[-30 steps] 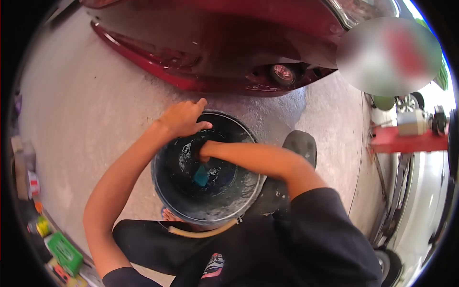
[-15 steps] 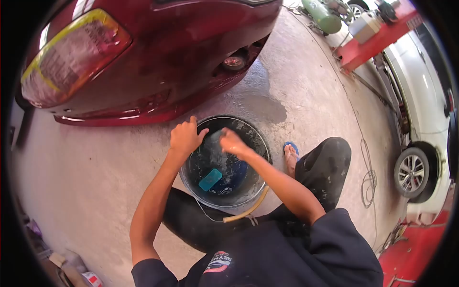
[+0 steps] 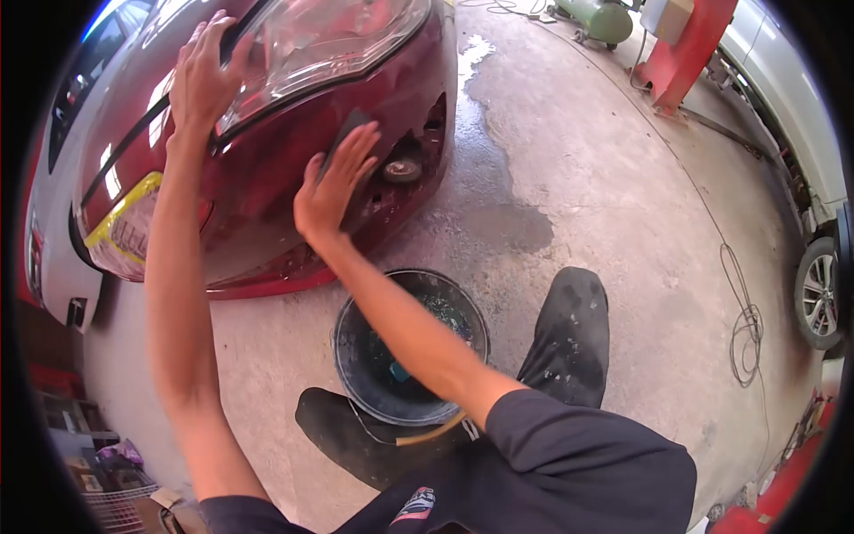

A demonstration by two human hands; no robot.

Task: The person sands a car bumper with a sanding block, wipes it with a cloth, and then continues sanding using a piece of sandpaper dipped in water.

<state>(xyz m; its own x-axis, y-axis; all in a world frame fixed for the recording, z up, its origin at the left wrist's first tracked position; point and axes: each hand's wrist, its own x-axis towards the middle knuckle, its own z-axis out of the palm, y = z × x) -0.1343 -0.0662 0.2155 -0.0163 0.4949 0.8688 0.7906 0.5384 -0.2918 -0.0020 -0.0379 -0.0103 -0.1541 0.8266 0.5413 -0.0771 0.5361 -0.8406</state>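
My left hand (image 3: 205,84) lies with fingers apart on the upper front of the red car, beside the clear headlight (image 3: 334,40). Lower down, my right hand (image 3: 336,187) presses a dark flat pad (image 3: 342,138) against the red bumper (image 3: 276,187), near the round fog light (image 3: 403,170). Below my right forearm stands a black bucket (image 3: 342,356) holding dark water and a teal block (image 3: 399,370), partly covered by the arm.
A second headlight has yellow tape (image 3: 133,209) around it. Wet patches (image 3: 507,227) mark the concrete floor. A thin cable (image 3: 747,329) lies at the right, near a white car (image 3: 801,98) and a red post (image 3: 685,62).
Both hands have left the bucket and moved up to the red car. The view has shifted, showing more of the car's front. The dark pad now shows under my right hand.
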